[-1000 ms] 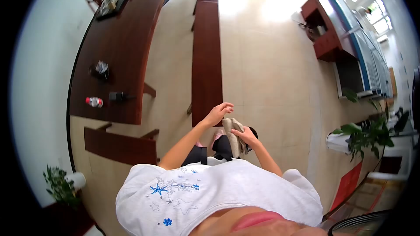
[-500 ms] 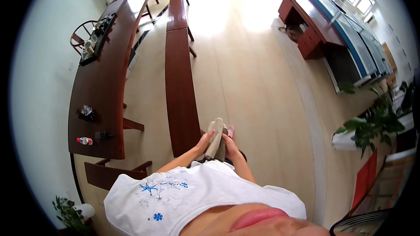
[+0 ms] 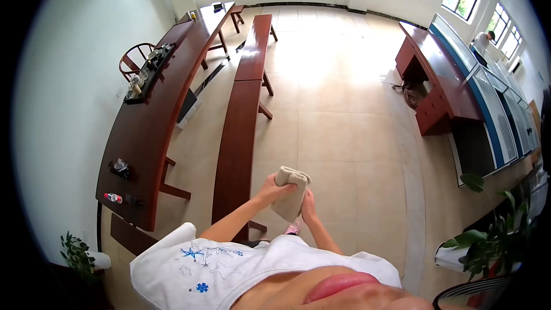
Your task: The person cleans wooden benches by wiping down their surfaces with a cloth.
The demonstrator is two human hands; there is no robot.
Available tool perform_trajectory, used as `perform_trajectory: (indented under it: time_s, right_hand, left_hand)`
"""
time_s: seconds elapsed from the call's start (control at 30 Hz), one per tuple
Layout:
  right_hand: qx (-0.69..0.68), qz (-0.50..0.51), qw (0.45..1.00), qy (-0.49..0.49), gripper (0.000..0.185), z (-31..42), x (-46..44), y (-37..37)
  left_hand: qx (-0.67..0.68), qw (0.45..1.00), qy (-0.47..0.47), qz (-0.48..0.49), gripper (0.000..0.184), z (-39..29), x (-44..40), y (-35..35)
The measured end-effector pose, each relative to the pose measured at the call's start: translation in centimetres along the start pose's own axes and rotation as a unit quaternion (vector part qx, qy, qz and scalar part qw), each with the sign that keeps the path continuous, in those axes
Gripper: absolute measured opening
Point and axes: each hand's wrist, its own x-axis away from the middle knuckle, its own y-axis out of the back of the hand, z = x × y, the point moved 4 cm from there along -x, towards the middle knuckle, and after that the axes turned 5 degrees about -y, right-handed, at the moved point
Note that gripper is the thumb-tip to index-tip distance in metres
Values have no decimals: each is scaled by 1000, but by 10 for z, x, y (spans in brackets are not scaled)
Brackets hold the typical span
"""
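A folded beige cloth point(image 3: 290, 198) is held up in front of my body, over the tiled floor. My left hand point(image 3: 274, 188) grips its left side, with fingers wrapped around the upper part. At the lower right edge of the cloth, my right hand point(image 3: 309, 204) is closed on it; part of its fingers is hidden behind the fabric. Just left of my hands runs a long dark wooden bench point(image 3: 232, 155).
On the left, a long wooden table point(image 3: 150, 112) carries a black tea tray point(image 3: 150, 74), a plastic-wrapped item point(image 3: 119, 167) and a small bottle point(image 3: 113, 197). A wooden desk point(image 3: 439, 74) and potted plant point(image 3: 493, 244) stand right. A person point(image 3: 482, 43) is in the far right background.
The cloth has come up and turned, now showing a wider flat face. Both hands still hold it. My view has tilted upward, bringing more of the windows into sight.
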Motion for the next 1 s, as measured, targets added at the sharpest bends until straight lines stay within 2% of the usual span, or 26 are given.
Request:
perform_trajectory:
  time_s: [0.13, 0.23, 0.27, 0.3, 0.37, 0.4, 0.5, 0.53, 0.6, 0.67, 0.7, 0.73, 0.83, 0.87, 0.93, 0.97, 1.0]
  right_hand:
    - [63, 35, 997, 1, 37, 34, -23, 3]
    - [61, 63, 994, -61, 34, 64, -40, 0]
    - [146, 55, 985, -65, 46, 60, -58, 10]
    - [142, 40, 986, -77, 50, 54, -68, 24]
    - [133, 11, 987, -86, 60, 74, -100, 34]
    - [85, 15, 991, -105, 72, 86, -110, 38]
    - [-112, 37, 986, -116, 64, 74, -180, 65]
    - [-1, 24, 993, -112, 60, 88, -194, 70]
    - [214, 4, 972, -100, 54, 141, -233, 66]
    - [104, 6, 995, -13, 46, 154, -294, 73]
    - [94, 10, 995, 12, 47, 172, -318, 74]
    - [88, 15, 995, 41, 47, 198, -348, 72]
    - [190, -70, 979, 14, 45, 264, -427, 65]
    - [182, -55, 981, 33, 45, 279, -445, 63]
    - [162, -23, 983, 78, 45, 318, -488, 57]
    - [157, -29, 985, 66, 46, 333, -506, 61]
    - [147, -34, 987, 51, 46, 347, -523, 66]
  left_hand:
    - [193, 977, 81, -28, 47, 9, -24, -3]
    - [311, 935, 168, -37, 50, 18, -36, -12]
    - [375, 908, 186, -6, 59, 32, -48, -14]
    - [362, 916, 172, -10, 55, 45, -54, -12]
    - [334, 933, 133, -12, 50, 27, -86, -16]
    - [276, 952, 124, -43, 48, 13, -103, -17]
    - [35, 991, 94, -89, 46, 7, -181, -10]
    - [-1, 988, 105, -117, 46, 7, -209, -9]
    - [-10, 993, 61, -102, 46, -16, -265, -14]
    - [-3, 997, -19, -68, 45, -38, -333, -11]
    - [13, 996, -70, -45, 43, -46, -362, -10]
    - [11, 997, -56, -54, 42, -53, -393, -7]
    - [17, 997, -28, -73, 41, -74, -490, 9]
    - [21, 996, -18, -79, 42, -77, -518, 14]
    - [98, 994, -38, -40, 45, -98, -570, 16]
    - [134, 990, -41, -22, 46, -114, -587, 18]
    - [175, 985, -6, 7, 51, -128, -605, 15]
